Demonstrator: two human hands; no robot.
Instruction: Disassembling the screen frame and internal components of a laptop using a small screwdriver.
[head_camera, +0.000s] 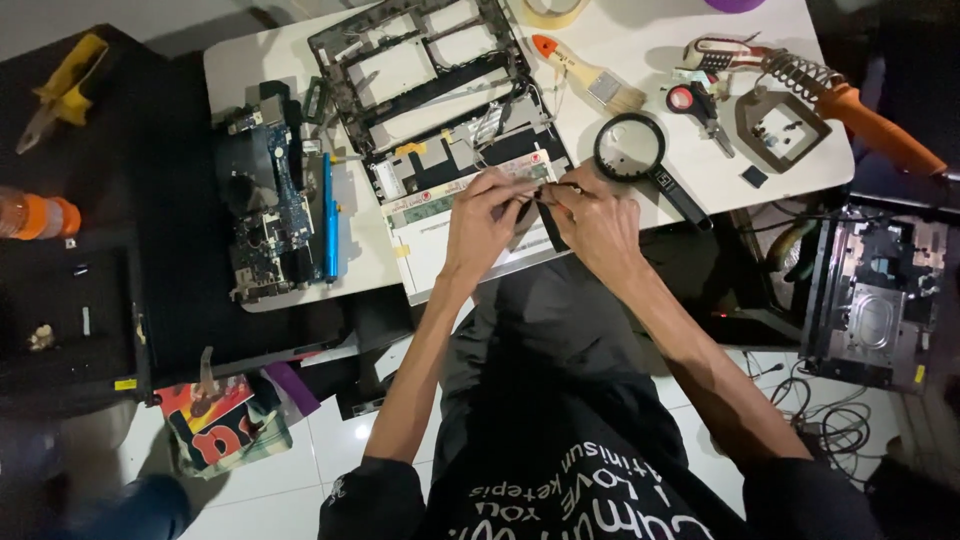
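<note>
White tabletop (660, 40) fills the upper part of the head view, with pale floor tiles below it. At its near edge lies a flat screen panel (450, 235), back side up, pale with a strip of circuit along its upper edge. Both hands meet over that strip: the left hand (485, 222) and the right hand (598, 222) have their fingertips pinched together on a thin dark strip (540, 205), perhaps a cable or tape, that runs across the panel; what exactly each finger clamps is too small to tell.

Just behind the panel rests a bare dark laptop frame (425, 70) with open cut-outs. Left of the panel, a blue-green circuit board (275, 215) lies on the table's left end. Right of the panel, touching distance from the right hand, sits a black magnifying glass (632, 148). Behind that lies a paintbrush (590, 75) with an orange-tipped handle. Farther right of the panel are a soldering iron (860, 110) with an orange grip in a coiled stand and a small red-and-black tool (695, 105). Well to the right, off the table, stands an opened laptop base (875, 300).
</note>
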